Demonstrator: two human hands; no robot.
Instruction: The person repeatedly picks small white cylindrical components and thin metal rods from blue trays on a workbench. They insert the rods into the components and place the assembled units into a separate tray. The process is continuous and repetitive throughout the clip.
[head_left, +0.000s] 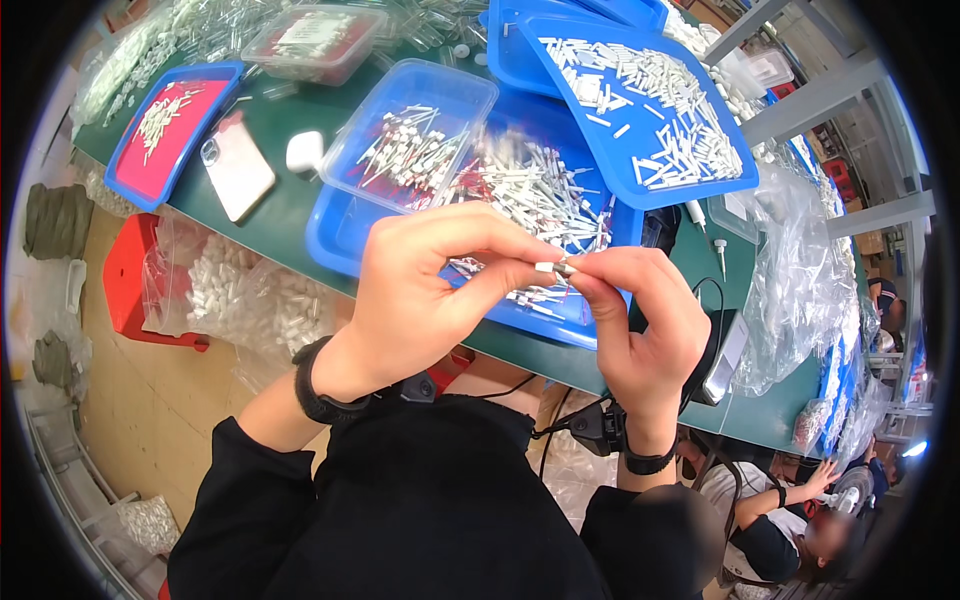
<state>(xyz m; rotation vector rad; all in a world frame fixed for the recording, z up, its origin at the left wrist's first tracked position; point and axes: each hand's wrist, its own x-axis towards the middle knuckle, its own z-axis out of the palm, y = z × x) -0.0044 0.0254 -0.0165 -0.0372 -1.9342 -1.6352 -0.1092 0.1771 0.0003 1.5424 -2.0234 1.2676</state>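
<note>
My left hand (430, 280) pinches one end of a small white-and-metal piece (546, 267) between thumb and forefinger. On its other end close the fingertips of my right hand (645, 315). Its exact kind is too small to tell. Both hands are above the near edge of a blue tray (330, 235), which holds many thin white stick-like parts (545, 195), some with reddish ends. Resting over that tray's left part is a clear plastic box (365, 115) with more such sticks. Another blue tray (640, 110), tilted over the far right, carries short white tubes (695, 145).
On the green table (285, 235) are a phone (237, 170), a white earphone case (304, 152), a small red-lined tray (125, 190) and a lidded box (325, 45). Bags of white parts (240, 285) hang at the left edge. A co-worker (770, 510) sits at lower right.
</note>
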